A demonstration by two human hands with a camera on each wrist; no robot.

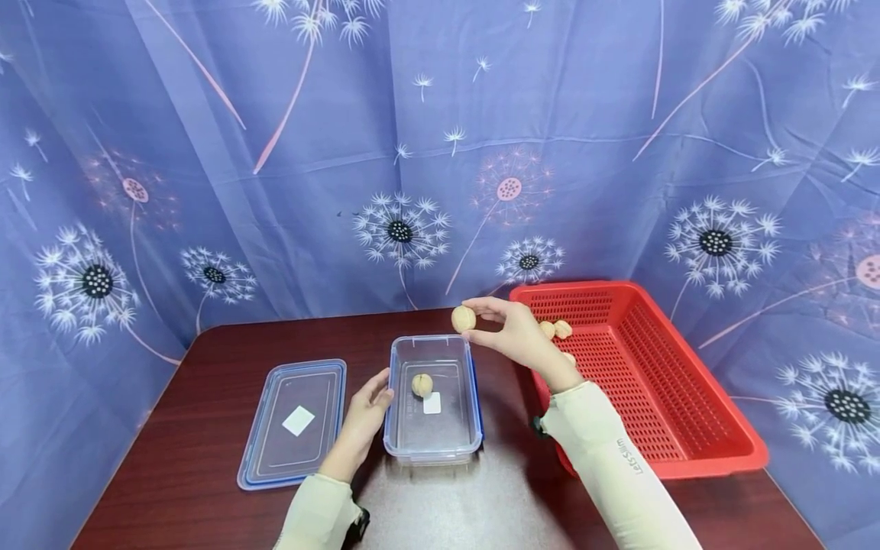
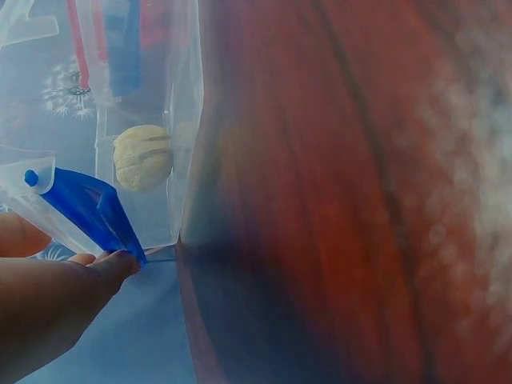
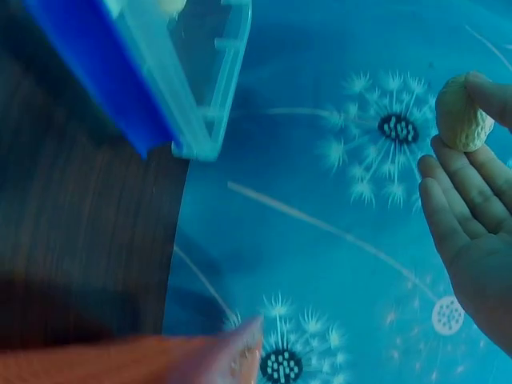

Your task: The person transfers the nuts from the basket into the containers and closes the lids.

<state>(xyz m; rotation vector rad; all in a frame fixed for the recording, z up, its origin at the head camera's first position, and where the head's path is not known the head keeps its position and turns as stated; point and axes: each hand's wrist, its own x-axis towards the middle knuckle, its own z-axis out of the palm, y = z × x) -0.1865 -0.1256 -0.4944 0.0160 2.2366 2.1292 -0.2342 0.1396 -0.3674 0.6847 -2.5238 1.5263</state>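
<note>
Walnut (image 1: 464, 318) sits pinched between the thumb and fingers of the person's right grip (image 1: 512, 330), raised near the far right corner of the clear box (image 1: 433, 452). Held out at the fingertips, it leaves the palm clear, as the right wrist view shows, probably because so small and round a thing needs only a light hold.

The left grip (image 1: 367, 412) touches the left side of the box, by its blue flap (image 2: 92, 204); whether the flap is pinched or merely touched, I cannot tell. That contact would help keep the light box from sliding on the tabletop (image 1: 516, 496).

Just to the right of the left grip, inside the box, lies a second walnut (image 1: 422, 385) beside a white label (image 1: 431, 402). Left of that grip the lid (image 1: 289, 443) lies flat on the tabletop, apart from the box, so the opening is uncovered. To the right of the right grip, partly behind the forearm, stands the red basket (image 1: 639, 382), holding a few loose walnuts (image 1: 563, 329), within easy reach.
</note>
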